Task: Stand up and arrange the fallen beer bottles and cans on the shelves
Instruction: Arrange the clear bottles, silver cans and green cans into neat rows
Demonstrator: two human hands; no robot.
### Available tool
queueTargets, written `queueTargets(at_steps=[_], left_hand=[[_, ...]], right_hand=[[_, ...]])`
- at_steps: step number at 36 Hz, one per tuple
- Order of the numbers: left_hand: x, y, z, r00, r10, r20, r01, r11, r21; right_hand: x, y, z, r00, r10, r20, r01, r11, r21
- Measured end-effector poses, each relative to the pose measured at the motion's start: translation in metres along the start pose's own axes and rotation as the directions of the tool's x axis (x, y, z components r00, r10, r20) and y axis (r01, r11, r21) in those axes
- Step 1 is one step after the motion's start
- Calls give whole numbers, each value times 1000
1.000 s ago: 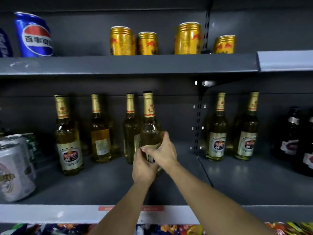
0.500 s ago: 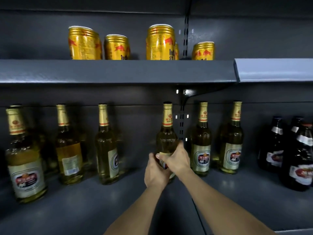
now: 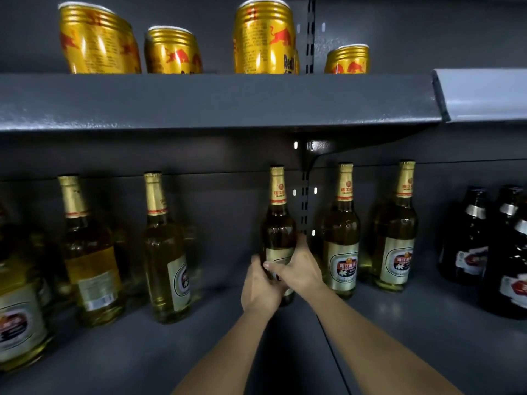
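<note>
Both of your hands are wrapped around the lower body of one upright gold-foil-necked glass beer bottle (image 3: pixel 278 223), out in front of you on the dark grey metal lower shelf (image 3: pixel 142 346). Your left hand (image 3: pixel 261 283) cups it from the left with the fingers curled round the glass, and your right hand (image 3: pixel 299 269) grips it from the right, thumb across the pale label. The bottle's base is hidden behind your hands, so you cannot tell whether it rests on the shelf.

Just right of your right hand stand two more gold-necked pale beer bottles (image 3: pixel 342 240), then dark brown glass bottles (image 3: pixel 467 238) further right. Left of your left hand, well apart, three gold-necked bottles of yellow beer (image 3: pixel 165 252) stand upright. Above your hands, four golden drink cans with red bulls (image 3: pixel 263 38) stand on the grey upper shelf (image 3: pixel 199 101).
</note>
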State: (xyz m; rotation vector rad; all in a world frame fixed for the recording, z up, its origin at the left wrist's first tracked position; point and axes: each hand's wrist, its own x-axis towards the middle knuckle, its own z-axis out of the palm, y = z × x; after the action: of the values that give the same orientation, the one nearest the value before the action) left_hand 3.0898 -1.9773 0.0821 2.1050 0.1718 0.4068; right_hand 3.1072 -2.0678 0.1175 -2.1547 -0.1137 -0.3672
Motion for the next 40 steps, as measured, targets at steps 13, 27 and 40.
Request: queueTargets(at_steps=[13,27,40], left_hand=[[-2,-13,4,999,-26,24,25,998,58],[-46,-33,-49,816,116,-567,-9,982,188],[-23,-68,-112,823,-273,-499,237,962,-134]], right_hand=[[-13,25,9,990,58,131,-56,998,-15],[-58,17,7,928,-235,-288,186,965,-185],[-73,-49,70,932,-332,143,351,926,-137]])
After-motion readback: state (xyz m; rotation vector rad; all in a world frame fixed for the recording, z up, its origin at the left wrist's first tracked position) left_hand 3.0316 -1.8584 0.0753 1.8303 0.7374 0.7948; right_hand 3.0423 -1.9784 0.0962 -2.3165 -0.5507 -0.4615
